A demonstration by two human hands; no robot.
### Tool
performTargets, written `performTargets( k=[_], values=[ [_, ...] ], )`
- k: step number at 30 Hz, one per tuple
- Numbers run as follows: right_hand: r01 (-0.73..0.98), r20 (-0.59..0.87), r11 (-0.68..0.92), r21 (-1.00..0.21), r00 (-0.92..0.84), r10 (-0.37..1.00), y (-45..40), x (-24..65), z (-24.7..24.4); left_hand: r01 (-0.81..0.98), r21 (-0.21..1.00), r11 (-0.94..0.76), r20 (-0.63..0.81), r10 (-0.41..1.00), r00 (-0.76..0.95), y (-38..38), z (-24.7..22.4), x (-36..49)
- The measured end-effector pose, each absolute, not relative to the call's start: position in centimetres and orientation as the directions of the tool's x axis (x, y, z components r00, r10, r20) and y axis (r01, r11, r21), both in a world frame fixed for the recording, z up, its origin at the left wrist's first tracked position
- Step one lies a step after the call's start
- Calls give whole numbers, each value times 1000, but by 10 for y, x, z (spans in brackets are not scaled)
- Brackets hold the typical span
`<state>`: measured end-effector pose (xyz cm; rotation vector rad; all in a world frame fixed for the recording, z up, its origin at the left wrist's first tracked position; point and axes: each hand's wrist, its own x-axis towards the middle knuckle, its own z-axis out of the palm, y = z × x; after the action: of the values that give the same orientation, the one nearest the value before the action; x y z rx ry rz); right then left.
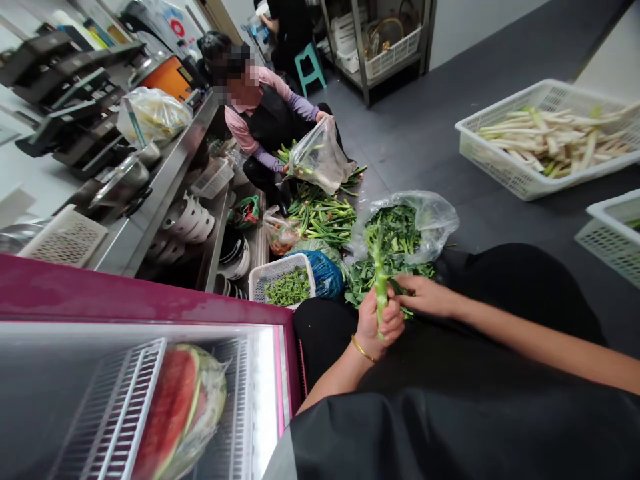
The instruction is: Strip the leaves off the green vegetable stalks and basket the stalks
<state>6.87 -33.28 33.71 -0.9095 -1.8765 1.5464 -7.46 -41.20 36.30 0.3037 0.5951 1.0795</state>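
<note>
My left hand point(376, 321), with a gold bangle at the wrist, is wrapped round a thick green vegetable stalk point(379, 270), held upright. Just beside it, my right hand point(425, 295) has its fingers curled in behind the stalk, close to some leaves; what they pinch, if anything, is hidden. Beneath my hands lies a pile of dark green leaves point(361, 280). Beyond them, an open clear plastic bag point(440, 223) holds more leafy greens point(397, 227).
A co-worker point(273, 113) crouches ahead, handling a clear bag point(320, 157) over green stalks point(325, 217). A white basket of greens point(254, 283) and a blue bag point(325, 273) stand left. White crates point(530, 183) sit right. An open fridge with cut watermelon point(173, 400) is close left.
</note>
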Motion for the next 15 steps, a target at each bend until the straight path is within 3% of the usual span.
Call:
performTargets(
  k=[3,5,8,10,11,13,15],
  values=[
    [77,-47,4,-997,-645,763,-310,75,354,-704,477,526,-315,850,422,-411,358,-80],
    [125,-69,16,-992,-641,765,-298,73,370,-647,497,578,-312,815,489,-407,356,-79],
    [373,50,293,-881,-540,840,-294,57,384,-616,603,507,-336,862,380,-400,356,-74],
    [520,261,545,-658,-522,812,-306,49,381,-608,646,463,-388,884,260,-396,355,-72],
    [529,358,662,-531,-569,741,-315,48,377,-615,639,462,-426,878,218,-395,354,-73],
    [367,458,863,-346,-737,497,-337,54,365,-678,577,456,-495,855,153,-392,352,-77],
    [152,430,943,-295,-861,273,-354,68,355,-762,507,404,-517,849,107,-389,353,-86]
  ],
)
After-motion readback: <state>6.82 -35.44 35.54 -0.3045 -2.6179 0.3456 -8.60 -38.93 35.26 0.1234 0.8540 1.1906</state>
